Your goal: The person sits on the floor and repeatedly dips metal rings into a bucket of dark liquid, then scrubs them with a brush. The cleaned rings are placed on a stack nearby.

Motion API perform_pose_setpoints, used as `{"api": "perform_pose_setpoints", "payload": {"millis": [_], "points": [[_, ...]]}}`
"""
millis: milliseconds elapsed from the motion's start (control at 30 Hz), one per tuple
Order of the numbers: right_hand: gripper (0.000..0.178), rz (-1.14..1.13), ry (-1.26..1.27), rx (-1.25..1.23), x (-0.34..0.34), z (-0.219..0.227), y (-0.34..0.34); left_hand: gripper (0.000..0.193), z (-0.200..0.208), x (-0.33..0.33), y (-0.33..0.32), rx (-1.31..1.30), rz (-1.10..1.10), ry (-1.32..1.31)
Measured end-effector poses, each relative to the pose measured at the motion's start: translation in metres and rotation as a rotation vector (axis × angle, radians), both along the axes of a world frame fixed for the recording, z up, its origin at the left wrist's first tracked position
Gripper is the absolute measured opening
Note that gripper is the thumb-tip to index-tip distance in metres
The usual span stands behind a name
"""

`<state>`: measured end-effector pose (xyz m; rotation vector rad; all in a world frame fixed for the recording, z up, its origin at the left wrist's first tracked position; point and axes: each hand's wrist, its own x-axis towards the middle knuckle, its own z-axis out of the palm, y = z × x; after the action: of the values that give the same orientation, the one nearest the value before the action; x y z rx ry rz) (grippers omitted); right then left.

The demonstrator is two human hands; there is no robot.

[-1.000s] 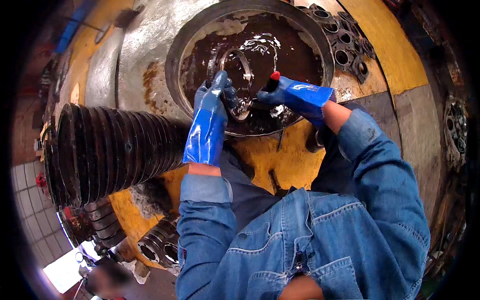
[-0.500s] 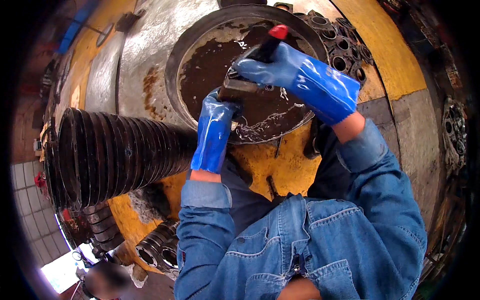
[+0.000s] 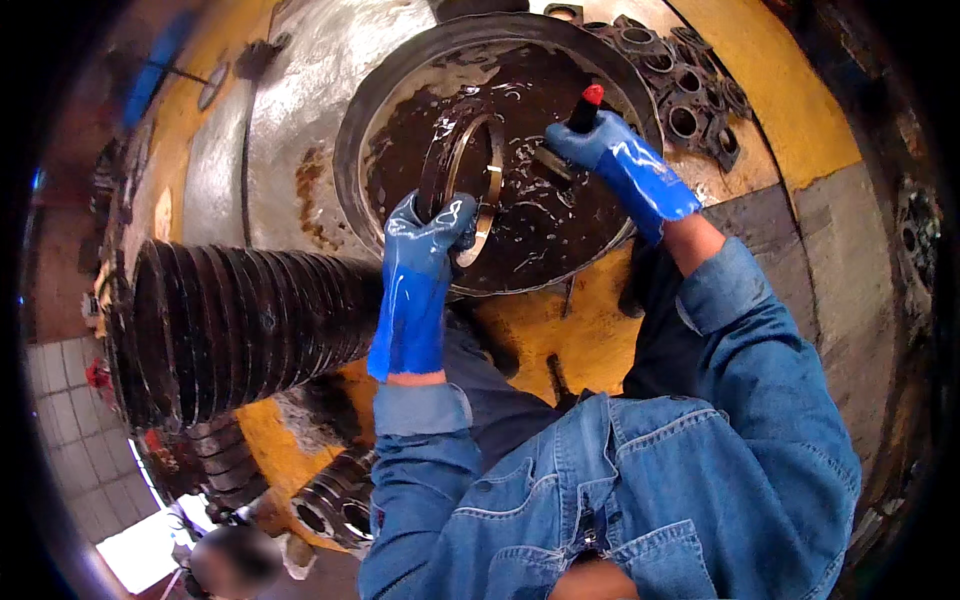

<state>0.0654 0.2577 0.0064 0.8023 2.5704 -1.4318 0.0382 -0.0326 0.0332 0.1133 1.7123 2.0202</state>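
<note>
Over a wide round basin [image 3: 350, 150] of dark liquid, my left hand [image 3: 426, 245], in a wet blue rubber glove, is closed on the near side of a metal ring [image 3: 494, 170]. The ring stands on edge, slightly tilted, its inner face shiny. My right hand [image 3: 600, 145], gloved alike, grips a brush by its black handle [image 3: 584, 115] with a red tip. The brush's brownish head [image 3: 554, 164] shows below the fingers, apart from the ring and to its right; its bristles cannot be made out.
A long row of dark rings [image 3: 250, 320] lies left of the basin. Several cast parts with round holes [image 3: 685, 120] lie at the far right. Metal cylinders [image 3: 330, 505] stand at lower left, near another person [image 3: 235, 560]. Yellow flooring [image 3: 590, 345] shows between my legs.
My right hand has moved right and down with the brush, away from the ring. The ring has turned in my left hand, so its opening now shows.
</note>
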Motion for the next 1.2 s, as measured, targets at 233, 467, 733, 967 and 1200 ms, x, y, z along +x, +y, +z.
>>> {"api": "perform_pose_setpoints", "payload": {"millis": [233, 467, 733, 967, 1200], "points": [[0.039, 0.232, 0.295, -0.305, 0.018, 0.017, -0.026, 0.020, 0.035, 0.029, 0.025, -0.309, 0.004, 0.119], [0.040, 0.373, 0.330, -0.095, 0.018, 0.014, -0.031, 0.020, 0.049, 0.045, 0.038, -0.462, -0.046, 0.235], [0.038, 0.330, 0.483, -0.102, 0.023, 0.005, -0.026, 0.030, 0.072, 0.088, 0.065, -0.832, -0.073, 0.380], [0.038, 0.369, 0.372, -0.043, 0.013, -0.019, -0.019, 0.039, 0.064, 0.106, 0.060, -1.043, -0.100, 0.498], [0.026, 0.293, 0.256, -0.030, -0.011, -0.076, 0.003, 0.049, 0.026, 0.092, 0.081, -1.093, -0.016, 0.506]]}}
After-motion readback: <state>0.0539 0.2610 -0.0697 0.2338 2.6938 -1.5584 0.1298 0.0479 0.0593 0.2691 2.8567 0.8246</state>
